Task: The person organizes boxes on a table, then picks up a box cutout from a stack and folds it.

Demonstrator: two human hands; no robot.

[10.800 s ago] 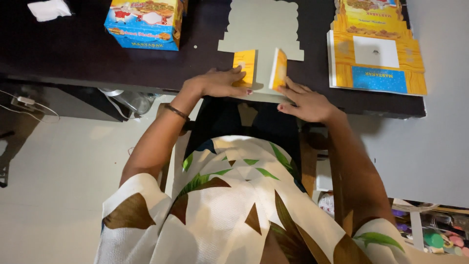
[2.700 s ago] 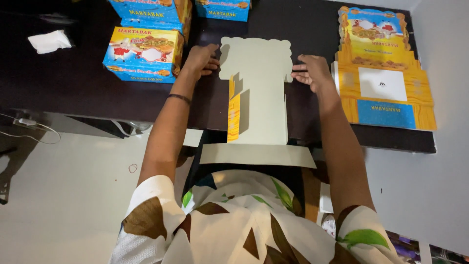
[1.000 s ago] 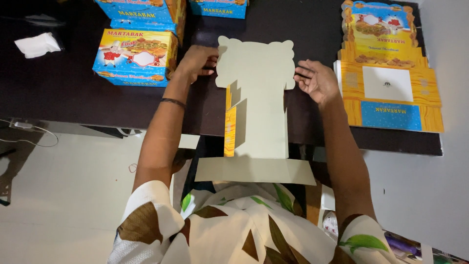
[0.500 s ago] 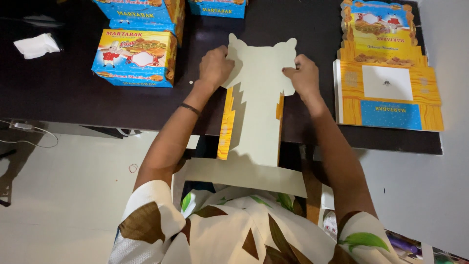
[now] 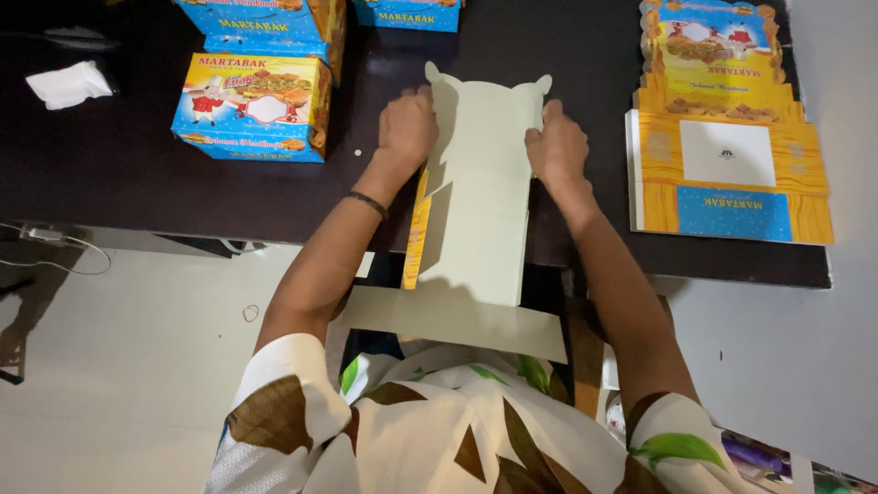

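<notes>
Two hands press a flat carton blank (image 5: 480, 192) at frame centre on the desk (image 5: 137, 174). The left hand (image 5: 407, 128) and right hand (image 5: 555, 146) have fingers curled over its side edges.

Visible on the dark table (image 5: 137, 183): three assembled cartons, namely one yellow-and-blue box (image 5: 251, 108) and two partly cropped blue boxes (image 5: 265, 23) (image 5: 407, 13), one unfolded carton blank (image 5: 480, 192), one stack of flat printed blanks (image 5: 727, 137), and one white tissue (image 5: 69, 84).
</notes>
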